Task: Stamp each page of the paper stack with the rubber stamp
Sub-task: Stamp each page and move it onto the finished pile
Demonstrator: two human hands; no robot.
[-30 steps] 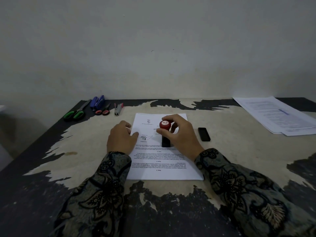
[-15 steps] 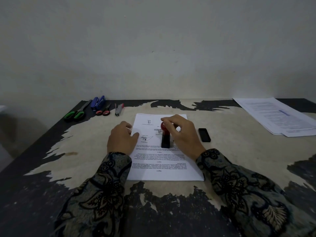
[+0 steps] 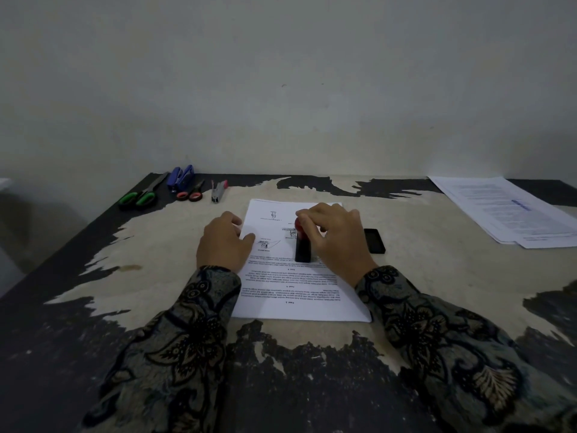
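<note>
My right hand (image 3: 335,237) curls over the red knob of the rubber stamp (image 3: 302,245), gripping it; the stamp stands upright with its black base on the top page of the paper stack (image 3: 299,301). My left hand (image 3: 223,242) rests flat, fingers relaxed, on the sheet's left edge. A black ink pad (image 3: 374,240) lies just right of the stack.

Two scissors (image 3: 137,196) (image 3: 191,192), two staplers (image 3: 180,178) (image 3: 218,190), one rubber stamp (image 3: 302,245), one ink pad (image 3: 374,240), two paper stacks (image 3: 299,295) (image 3: 505,210), two hands (image 3: 223,245) (image 3: 337,239).
</note>
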